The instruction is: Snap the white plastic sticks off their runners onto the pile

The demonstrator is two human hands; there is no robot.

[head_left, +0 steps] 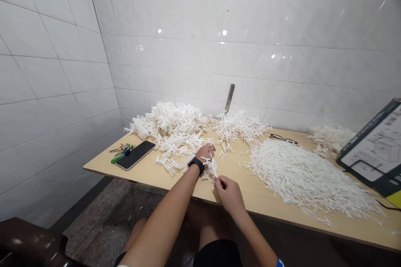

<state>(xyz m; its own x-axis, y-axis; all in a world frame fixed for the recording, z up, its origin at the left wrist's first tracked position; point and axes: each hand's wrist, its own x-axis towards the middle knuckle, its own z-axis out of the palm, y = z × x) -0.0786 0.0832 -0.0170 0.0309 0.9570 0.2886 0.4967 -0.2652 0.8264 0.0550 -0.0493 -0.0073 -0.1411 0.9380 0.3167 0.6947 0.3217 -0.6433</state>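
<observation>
My left hand (206, 152), with a black watch on its wrist, is closed at the middle of the table, its fingers curled around thin white branched plastic pieces (212, 168). Close to the table's front edge, my right hand (230, 194) pinches at the lower end of these same pieces; what exactly lies between its fingertips is too small to make out. Behind my left hand spreads a tangled heap of white branched pieces (175, 121), with a smaller heap (239, 127) to its right. A wide pile of loose, short white sticks (300, 175) lies right of my hands.
On the left of the wooden table (100, 162) are a phone (135, 155) and keys (124, 148). Black glasses (283, 138) lie behind the stick pile. A box (376, 150) leans at the far right. A metal bar (229, 98) stands against the tiled wall.
</observation>
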